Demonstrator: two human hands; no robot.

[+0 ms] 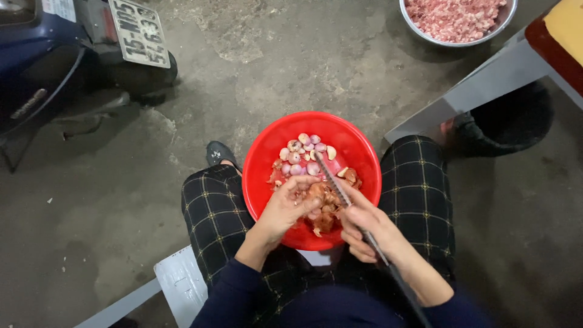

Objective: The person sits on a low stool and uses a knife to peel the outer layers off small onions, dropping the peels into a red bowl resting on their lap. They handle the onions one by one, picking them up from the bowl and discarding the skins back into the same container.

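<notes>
Two hands over red bowl point(261, 159) | left hand point(290, 206) pinches shallot point(315, 193) | right hand point(363, 226) clamped on knife point(333, 180)

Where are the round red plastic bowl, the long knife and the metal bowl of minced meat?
round red plastic bowl point(261, 152), head view, bare left wall.
long knife point(333, 179), head view, middle of the blade.
metal bowl of minced meat point(419, 31), head view, lower left rim.

A single head-worn camera looks almost straight down past the person's lap to the concrete floor point(316, 67). It sits close above a red bowl point(261, 158) held between the knees, with a parked scooter point(42, 67), probably, at the upper left.
</notes>
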